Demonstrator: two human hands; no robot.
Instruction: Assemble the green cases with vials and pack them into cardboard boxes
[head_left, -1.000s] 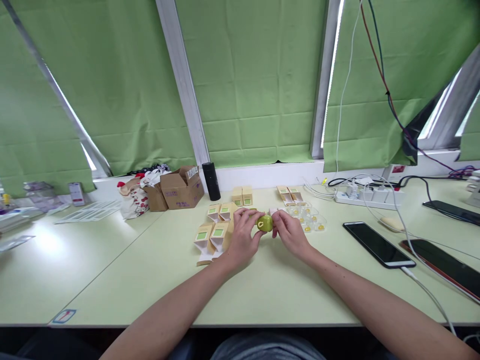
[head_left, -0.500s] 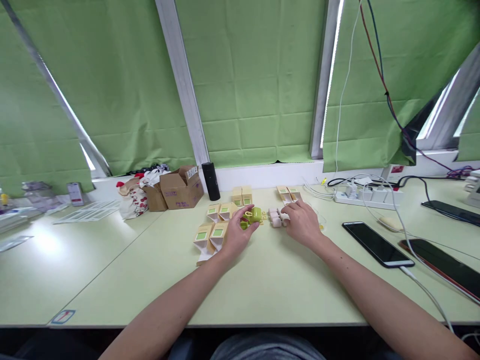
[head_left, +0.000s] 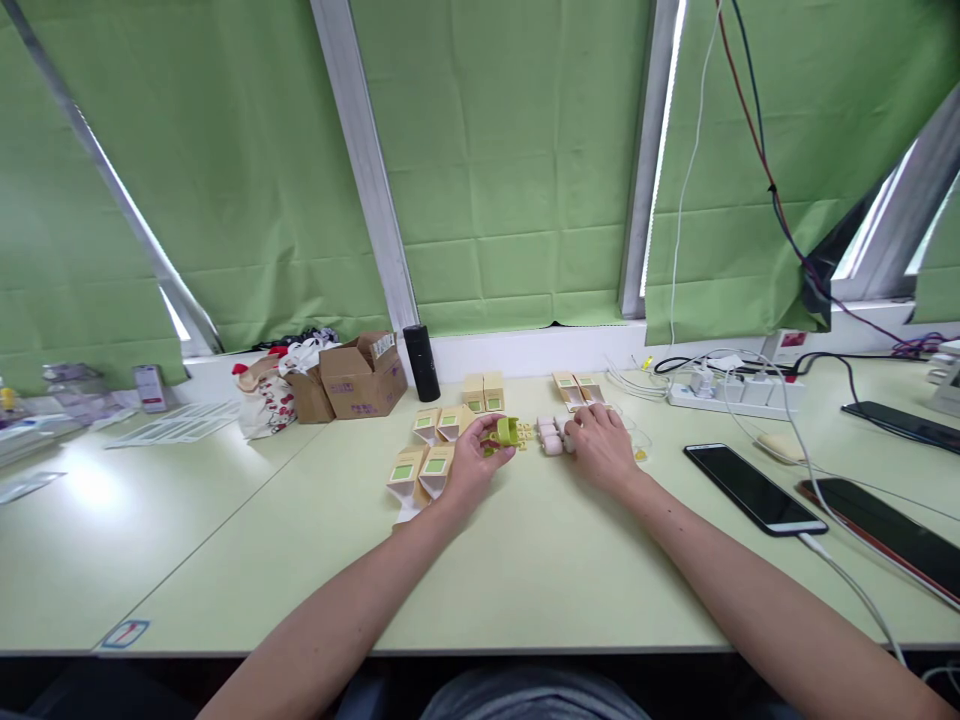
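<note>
My left hand has its fingers around a small green case, whose finer parts are too small to tell. Small yellowish pieces lie just right of that case. Farther right, pale pink cases stand in a group on the table. My right hand reaches over the right side of this group, fingers bent down and touching a whitish piece mostly hidden by them. Small cardboard boxes with green labels are beside my left hand, with more such boxes behind it.
A black cylinder and an open brown carton stand at the back. Open card boxes lie behind my right hand. A phone, cables and a power strip are on the right.
The green case in my left hand has turned and now looks open. My right hand has shifted slightly, its fingers drawn closer together over the whitish piece.
</note>
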